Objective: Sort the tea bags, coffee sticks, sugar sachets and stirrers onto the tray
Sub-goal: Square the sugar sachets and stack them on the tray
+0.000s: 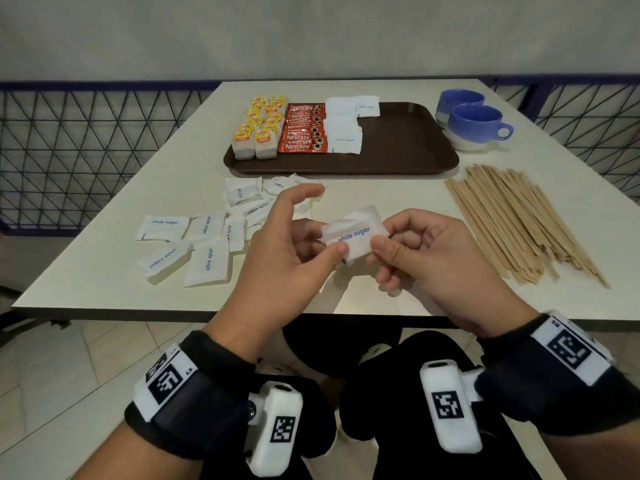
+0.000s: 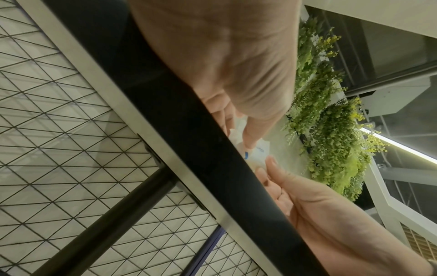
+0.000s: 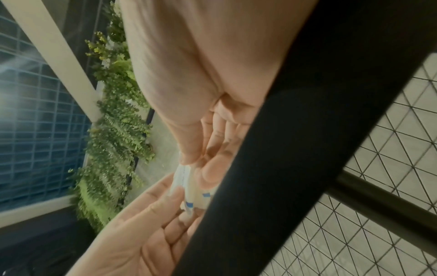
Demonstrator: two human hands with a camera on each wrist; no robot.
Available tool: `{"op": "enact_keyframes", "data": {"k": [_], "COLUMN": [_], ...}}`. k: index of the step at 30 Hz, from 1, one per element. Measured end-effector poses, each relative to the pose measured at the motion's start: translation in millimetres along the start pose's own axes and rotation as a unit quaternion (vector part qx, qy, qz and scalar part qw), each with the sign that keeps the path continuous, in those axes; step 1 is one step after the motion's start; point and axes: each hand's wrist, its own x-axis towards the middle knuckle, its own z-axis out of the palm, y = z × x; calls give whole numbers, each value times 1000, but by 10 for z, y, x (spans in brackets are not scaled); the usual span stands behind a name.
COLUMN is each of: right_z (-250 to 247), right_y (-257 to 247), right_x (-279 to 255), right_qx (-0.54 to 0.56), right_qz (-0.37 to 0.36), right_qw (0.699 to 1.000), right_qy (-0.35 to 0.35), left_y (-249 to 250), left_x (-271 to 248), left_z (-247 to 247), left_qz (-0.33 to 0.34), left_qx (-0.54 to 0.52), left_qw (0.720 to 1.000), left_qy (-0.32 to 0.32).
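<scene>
Presently a small stack of white sugar sachets (image 1: pixel 352 233) sits pinched between both hands above the near edge of the desk (image 1: pixel 381 296); the left hand (image 1: pixel 287 251) grips its left end with thumb against fingers, index finger lifted free; the right hand (image 1: pixel 422 251) pinches the right end, fingers curled under. The step in hand looks like squaring the sachets into a neat pack before they go to the tray; the sugar stage seems partly done. Just beyond the hands, loose sugar sachets (image 1: pixel 204 237) lie scattered on the desk; farther back the brown tray (image 1: pixel 408 150) already carries tea bags (image 1: pixel 258 129) at its left, Nescafé coffee sticks (image 1: pixel 304 129) beside them, and a column of placed sugar sachets (image 1: pixel 344 128); its right part is bare. Wooden stirrers (image 1: pixel 512 223) lie heaped on the desk to the right, near two blue cups (image 1: pixel 474 126).

Next, I judge, the pack must be carried forward and laid against the sugar column without fanning apart.

Only the head view shows tray, piles and layout; the wrist views look up from below the desk edge, showing the fingertips (image 3: pixel 175 194) on the sachet edges, plus wall greenery (image 2: pixel 331 121).
</scene>
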Motion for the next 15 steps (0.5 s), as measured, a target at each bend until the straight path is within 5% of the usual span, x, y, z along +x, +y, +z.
{"op": "enact_keyframes", "data": {"k": [5, 15], "right_z": [32, -25], "right_y": [37, -8], "right_x": [-18, 8], "right_qx": [-71, -11], "right_qz": [-31, -14], "right_qw": [997, 999], "right_qy": [-13, 49], "left_y": [26, 11], "left_x": [-22, 0], "left_z": [17, 9], "left_qz": [6, 0], "left_qx": [35, 0], "left_qw": [999, 1000], "left_qy": [-16, -18]}}
